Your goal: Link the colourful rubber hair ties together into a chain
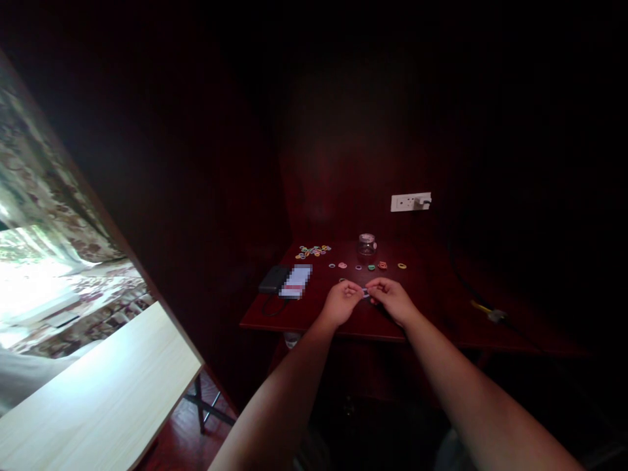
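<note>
Both my hands rest on a dark red table [432, 307], fingertips meeting. My left hand [341, 302] and my right hand [390, 297] pinch a small pale ring-like band [365, 292] between them; it is too small to name surely. A row of small coloured rings [371, 266] lies just beyond my hands. A loose pile of more coloured rings [313, 250] lies at the far left. A small glass jar [366, 244] stands upright behind the row.
A dark flat case [275, 279] and a blurred-out card [296, 281] lie at the table's left. A white wall socket [411, 202] with a plug sits behind. A yellow cable [485, 311] lies right. A pale wooden table [108, 386] stands lower left.
</note>
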`<state>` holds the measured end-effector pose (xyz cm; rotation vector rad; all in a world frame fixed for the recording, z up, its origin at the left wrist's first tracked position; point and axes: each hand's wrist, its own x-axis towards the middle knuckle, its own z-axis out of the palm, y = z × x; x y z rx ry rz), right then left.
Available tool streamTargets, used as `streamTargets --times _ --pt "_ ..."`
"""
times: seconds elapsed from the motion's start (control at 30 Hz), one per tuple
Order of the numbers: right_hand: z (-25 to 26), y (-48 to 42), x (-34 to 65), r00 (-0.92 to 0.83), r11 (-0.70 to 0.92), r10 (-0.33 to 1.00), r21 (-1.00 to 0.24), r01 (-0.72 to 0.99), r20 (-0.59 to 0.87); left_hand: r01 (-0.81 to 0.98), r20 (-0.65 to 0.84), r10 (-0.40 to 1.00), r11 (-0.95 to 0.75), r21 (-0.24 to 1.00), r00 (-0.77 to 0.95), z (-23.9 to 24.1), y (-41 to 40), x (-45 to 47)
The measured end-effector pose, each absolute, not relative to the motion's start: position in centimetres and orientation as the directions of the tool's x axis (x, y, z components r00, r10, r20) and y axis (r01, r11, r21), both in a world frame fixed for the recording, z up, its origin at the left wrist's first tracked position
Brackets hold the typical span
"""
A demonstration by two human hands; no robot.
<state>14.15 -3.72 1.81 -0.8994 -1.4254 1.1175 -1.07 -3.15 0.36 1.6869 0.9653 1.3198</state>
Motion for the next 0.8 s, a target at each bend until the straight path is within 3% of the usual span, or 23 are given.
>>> streamTargets --times 0.4,0.53,0.67,0.8 --pt "1.4 -3.5 14.3 -0.094 0.308 0.946 -0.950 -0.048 0.311 0.092 0.357 0.903 -0.387 0.917 0.239 0.8 -3.7 -0.7" --pt "1.8 -3.2 14.0 -0.152 0.268 0.952 -0.963 -0.012 0.267 0.070 0.347 0.899 -0.377 0.923 0.269 1.2 -3.8 -0.3" --pt "2.5 -1.6 14.0 -0.187 0.202 0.963 -0.979 0.021 0.195 0.084 0.368 0.904 -0.393 0.916 0.219 2.2 -3.0 0.3" --pt "3.5 1.1 13.9 -0.120 0.267 0.959 -0.959 0.097 0.256 0.065 0.414 0.900 -0.425 0.903 0.139 3.3 -0.7 0.9"
